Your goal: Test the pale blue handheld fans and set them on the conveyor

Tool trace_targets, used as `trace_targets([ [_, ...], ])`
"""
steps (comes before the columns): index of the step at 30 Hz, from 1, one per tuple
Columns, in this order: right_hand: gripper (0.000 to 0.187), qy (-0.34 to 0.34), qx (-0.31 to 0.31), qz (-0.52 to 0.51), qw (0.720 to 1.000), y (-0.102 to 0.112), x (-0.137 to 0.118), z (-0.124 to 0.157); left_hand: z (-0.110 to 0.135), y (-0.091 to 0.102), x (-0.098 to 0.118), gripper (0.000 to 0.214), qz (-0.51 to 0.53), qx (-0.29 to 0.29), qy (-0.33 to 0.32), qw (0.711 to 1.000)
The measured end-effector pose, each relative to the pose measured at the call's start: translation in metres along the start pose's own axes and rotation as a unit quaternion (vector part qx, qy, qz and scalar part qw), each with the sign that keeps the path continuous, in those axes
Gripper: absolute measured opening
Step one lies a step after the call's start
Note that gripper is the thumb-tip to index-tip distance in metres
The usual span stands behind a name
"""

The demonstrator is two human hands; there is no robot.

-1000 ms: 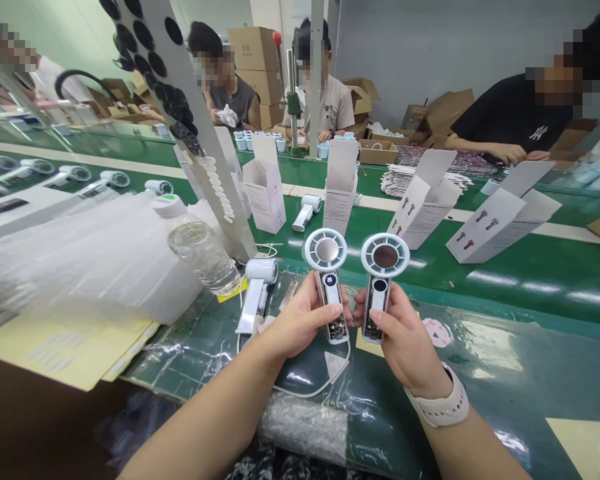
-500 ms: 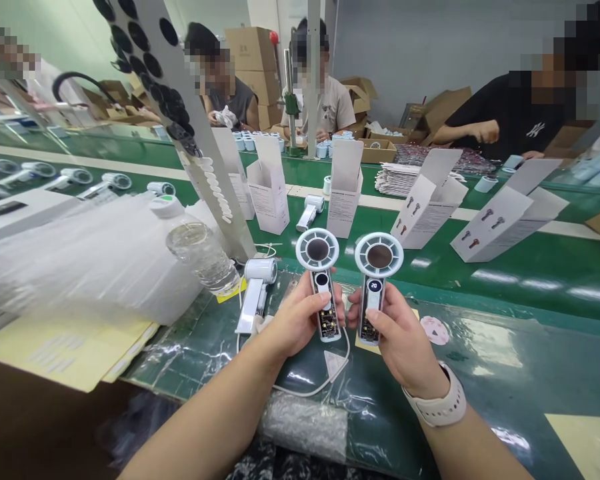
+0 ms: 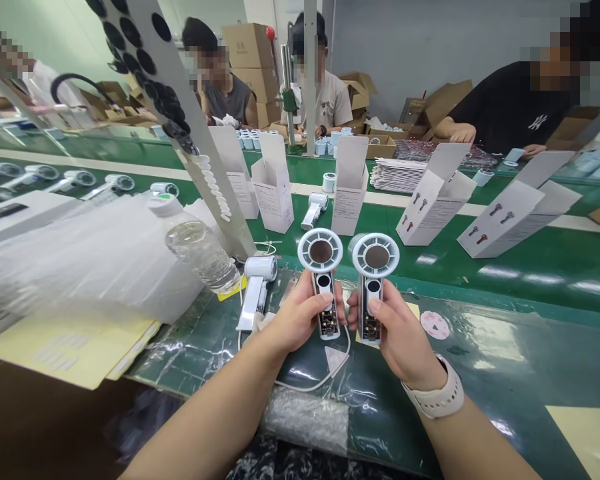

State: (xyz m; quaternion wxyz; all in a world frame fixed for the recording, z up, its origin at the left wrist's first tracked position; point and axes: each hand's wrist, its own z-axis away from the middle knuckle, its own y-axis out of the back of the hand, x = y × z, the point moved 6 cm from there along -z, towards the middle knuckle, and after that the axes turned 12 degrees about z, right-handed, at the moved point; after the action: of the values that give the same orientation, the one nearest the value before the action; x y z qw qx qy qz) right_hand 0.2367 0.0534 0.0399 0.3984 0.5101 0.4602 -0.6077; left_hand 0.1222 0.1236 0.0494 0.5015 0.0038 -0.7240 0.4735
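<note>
My left hand (image 3: 305, 310) is closed around the handle of a light-blue handheld fan (image 3: 321, 251), its thumb on the small front panel. A second handheld fan (image 3: 376, 256) of the same kind is gripped by my right hand (image 3: 403, 333), with the thumb on its panel. Both fans stand upright side by side, round heads facing me, their dark display discs unlit. Circuit boards show in the open lower handles. Left of my left hand, another fan (image 3: 254, 293) leans on the bench by a white cable (image 3: 310, 390).
Open white boxes (image 3: 350, 210) stand along the green conveyor (image 3: 380, 267), with a fan (image 3: 314, 210) among them. A clear bottle (image 3: 200, 253) and white plastic sheets (image 3: 90, 260) lie left of a slanted post (image 3: 195, 160). Several co-workers sit across the belt.
The right fan's display showed 20 and is now dark; its head has turned slightly. The boxes and the fan on the belt have shifted a little right.
</note>
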Motion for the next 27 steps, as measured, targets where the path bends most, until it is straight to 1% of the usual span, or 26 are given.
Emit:
trace_targets([
  [3, 0.030, 0.004, 0.000, -0.012, 1.000, 0.000, 0.001, -0.001, -0.002, -0.001, 0.001, 0.027, -0.034, -0.009, -0.019, 0.999],
  [6, 0.027, 0.011, 0.000, -0.029, 1.000, 0.001, 0.002, -0.003, -0.003, 0.000, 0.000, 0.028, -0.040, -0.008, -0.019, 0.999],
  [10, 0.025, 0.014, 0.001, -0.047, 0.999, 0.002, 0.001, -0.005, -0.003, 0.004, 0.000, 0.030, -0.060, 0.009, -0.011, 0.998],
  [14, 0.023, 0.013, 0.004, -0.055, 0.998, 0.001, 0.000, -0.005, -0.003, 0.009, 0.001, 0.027, -0.076, 0.038, -0.022, 0.996],
  [16, 0.023, 0.015, 0.010, -0.060, 0.998, 0.001, -0.001, -0.005, -0.003, 0.010, 0.001, 0.025, -0.073, 0.046, -0.027, 0.996],
  [18, 0.025, 0.017, 0.018, -0.058, 0.998, 0.001, -0.002, -0.004, -0.003, 0.010, 0.001, 0.024, -0.074, 0.036, -0.029, 0.996],
  [21, 0.025, 0.011, 0.050, -0.039, 0.998, 0.006, 0.000, -0.005, -0.002, 0.009, 0.002, 0.024, -0.113, 0.026, -0.026, 0.993],
  [22, 0.024, 0.007, 0.062, -0.033, 0.997, 0.008, 0.001, -0.005, -0.002, 0.010, 0.002, 0.024, -0.131, 0.036, -0.024, 0.990],
  [24, 0.025, 0.000, 0.076, -0.034, 0.997, 0.011, 0.002, -0.006, -0.002, 0.014, 0.004, 0.032, -0.157, 0.079, -0.027, 0.984],
  [26, 0.029, -0.006, 0.058, -0.059, 0.997, 0.010, 0.001, -0.007, -0.001, 0.019, 0.006, 0.043, -0.166, 0.129, -0.030, 0.977],
  [27, 0.030, -0.012, 0.035, -0.078, 0.996, 0.007, 0.001, -0.007, -0.001, 0.021, 0.007, 0.046, -0.160, 0.147, -0.030, 0.976],
])
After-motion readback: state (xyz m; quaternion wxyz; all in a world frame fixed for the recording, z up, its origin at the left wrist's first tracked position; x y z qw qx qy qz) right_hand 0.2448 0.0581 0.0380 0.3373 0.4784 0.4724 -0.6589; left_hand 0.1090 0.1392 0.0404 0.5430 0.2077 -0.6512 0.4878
